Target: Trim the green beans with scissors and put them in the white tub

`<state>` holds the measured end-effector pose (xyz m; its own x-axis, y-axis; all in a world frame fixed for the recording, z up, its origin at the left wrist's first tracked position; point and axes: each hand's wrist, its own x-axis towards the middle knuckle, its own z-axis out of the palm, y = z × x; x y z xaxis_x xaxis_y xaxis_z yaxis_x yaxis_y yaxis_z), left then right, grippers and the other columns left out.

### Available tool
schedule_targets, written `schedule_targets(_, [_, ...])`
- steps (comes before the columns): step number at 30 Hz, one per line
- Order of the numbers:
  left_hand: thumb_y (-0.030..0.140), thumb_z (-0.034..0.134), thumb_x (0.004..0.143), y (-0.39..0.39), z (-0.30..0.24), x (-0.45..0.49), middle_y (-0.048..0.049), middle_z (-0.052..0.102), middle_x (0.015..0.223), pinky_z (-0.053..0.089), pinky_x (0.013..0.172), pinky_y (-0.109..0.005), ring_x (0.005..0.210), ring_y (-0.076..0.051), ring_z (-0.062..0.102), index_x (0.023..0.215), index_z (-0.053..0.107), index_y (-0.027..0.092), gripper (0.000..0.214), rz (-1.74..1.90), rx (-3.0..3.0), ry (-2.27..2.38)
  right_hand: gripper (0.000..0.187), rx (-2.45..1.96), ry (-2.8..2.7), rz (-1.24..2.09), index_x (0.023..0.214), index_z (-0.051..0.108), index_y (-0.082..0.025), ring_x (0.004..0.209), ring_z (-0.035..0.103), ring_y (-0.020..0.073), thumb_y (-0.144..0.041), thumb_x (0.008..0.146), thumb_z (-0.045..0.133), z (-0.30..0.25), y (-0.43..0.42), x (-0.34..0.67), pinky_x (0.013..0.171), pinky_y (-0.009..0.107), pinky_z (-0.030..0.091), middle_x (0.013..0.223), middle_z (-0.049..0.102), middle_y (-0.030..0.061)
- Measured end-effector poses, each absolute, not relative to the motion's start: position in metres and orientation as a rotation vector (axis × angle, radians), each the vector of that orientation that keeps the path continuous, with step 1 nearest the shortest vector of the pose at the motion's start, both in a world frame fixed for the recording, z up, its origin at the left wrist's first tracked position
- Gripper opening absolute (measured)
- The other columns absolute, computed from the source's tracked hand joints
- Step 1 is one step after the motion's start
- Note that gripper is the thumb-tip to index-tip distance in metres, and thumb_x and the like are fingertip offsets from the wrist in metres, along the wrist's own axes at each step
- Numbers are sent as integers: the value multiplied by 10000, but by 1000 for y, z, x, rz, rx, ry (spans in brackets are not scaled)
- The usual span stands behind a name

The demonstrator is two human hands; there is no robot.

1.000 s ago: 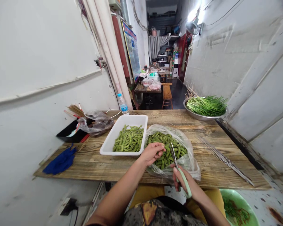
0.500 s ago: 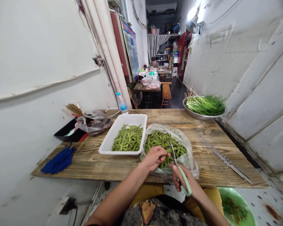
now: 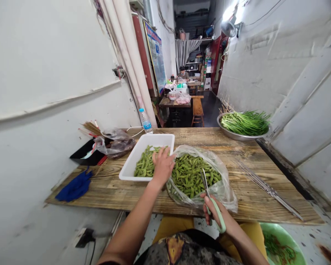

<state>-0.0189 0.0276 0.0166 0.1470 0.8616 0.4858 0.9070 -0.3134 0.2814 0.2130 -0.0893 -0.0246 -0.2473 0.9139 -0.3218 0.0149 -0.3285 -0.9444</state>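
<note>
My left hand [image 3: 163, 164] is over the right side of a white plastic tray [image 3: 126, 170], its fingers stretched and apart. Green soybean pods [image 3: 145, 162] lie inside that tray. Whether a pod is beneath my palm is hidden. Scissors with pale green handles [image 3: 220, 217] are gripped in my right hand [image 3: 215, 210], their blades slightly parted and pointing up and away from me. Under the blades, a clear plastic bag [image 3: 226, 187] lies spread on the table, holding many more pods [image 3: 191, 173].
Metal skewers [image 3: 270, 189] lie at right, below a steel bowl [image 3: 238, 137] of green stalks [image 3: 245, 123]. A water bottle [image 3: 146, 123], black container [image 3: 84, 154] and blue cloth [image 3: 74, 186] are at left. A green basin [image 3: 284, 244] stands on the floor. Another person [image 3: 182, 73] sits far back.
My left hand has moved left from beside the scissor blades, over the bag, to the tray, and its fingers have opened. My right hand has stayed nearly in place with the scissors.
</note>
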Motion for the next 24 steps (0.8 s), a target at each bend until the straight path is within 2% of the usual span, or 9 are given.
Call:
schedule_targets(4, [168,510,804,35,3,13,-40,664,942,184,996,-461,1012,-211,524,897,668,250,201,-516,-2740,-1580,492,-1303,-1213,1650,1004,465,-188,438,452,89,-622,772,465,-20,-91,214,400,220,404,616,447,-64])
schedule_targets(7, [143,545,765,41,-1,23,-68,662,870,217,955,-458,961,-235,534,848,674,208,167,-506,-2692,-1709,502,-1345,-1225,1632,989,472,-182,436,454,91,-628,758,474,-13,-94,215,399,221,401,603,445,-66])
schedule_targets(11, [195,610,722,38,5,22,-59,666,796,297,903,-384,856,-216,561,755,694,204,90,-840,-2769,-1875,492,-1353,-1254,1626,974,473,-185,437,451,90,-630,764,463,-12,-94,216,398,221,393,605,447,-66])
schedule_targets(14, [278,600,732,28,8,23,-43,679,772,389,773,-300,758,-185,581,751,704,200,131,-1261,-2842,-1992,490,-1337,-1255,1637,977,468,-192,447,451,91,-630,758,478,-14,-91,215,411,223,392,614,450,-64])
schedule_targets(16, [317,596,727,20,9,27,-34,683,728,410,678,-264,693,-171,582,744,709,187,173,-1415,-2920,-2090,503,-1342,-1266,1636,978,469,-191,458,457,94,-638,748,484,-13,-89,214,420,224,395,619,454,-61])
schedule_targets(19, [331,625,690,10,10,33,-25,678,649,408,604,-242,605,-154,565,730,717,161,197,-1472,-3068,-2223,522,-1340,-1295,1614,984,472,-179,462,452,92,-644,747,481,-10,-87,211,422,221,395,612,451,-60])
schedule_targets(24, [321,658,649,-1,16,41,-18,666,613,384,569,-228,553,-131,539,705,722,146,194,-1517,-3132,-2381,510,-1327,-1264,1612,996,478,-175,418,409,72,-620,750,504,-8,-86,212,385,196,366,562,423,-80])
